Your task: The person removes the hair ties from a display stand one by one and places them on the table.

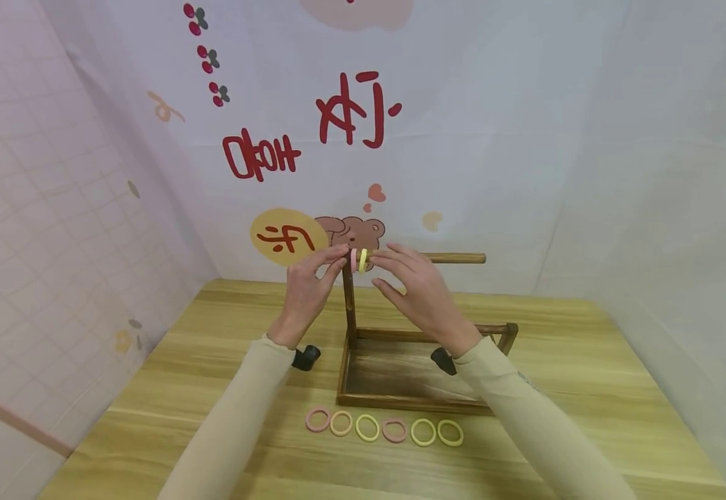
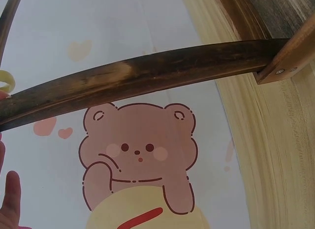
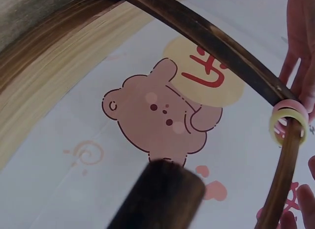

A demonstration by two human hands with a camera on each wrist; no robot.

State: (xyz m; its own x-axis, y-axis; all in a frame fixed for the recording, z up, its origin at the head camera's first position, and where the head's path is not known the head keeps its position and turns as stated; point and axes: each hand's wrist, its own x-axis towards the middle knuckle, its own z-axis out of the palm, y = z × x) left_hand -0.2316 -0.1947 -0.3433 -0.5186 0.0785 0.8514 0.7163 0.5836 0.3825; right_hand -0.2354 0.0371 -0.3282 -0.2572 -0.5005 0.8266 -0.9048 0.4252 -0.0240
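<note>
A pink ring and a yellow ring hang side by side on the wooden rod, close to where it meets the upright post. On the left, my left hand has its fingertips at the post's top, beside the pink ring. My right hand is over the rod with fingers extended toward the yellow ring and the thumb held apart below. The right wrist view shows the yellow ring in front of the pink ring; both encircle the rod. Most of each hand is outside its own wrist view.
Below the rod, the stand's framed wooden base sits on the table. A row of several pink, peach and yellow rings lies before it, including a yellow one. Behind rises a wall cloth with a printed bear.
</note>
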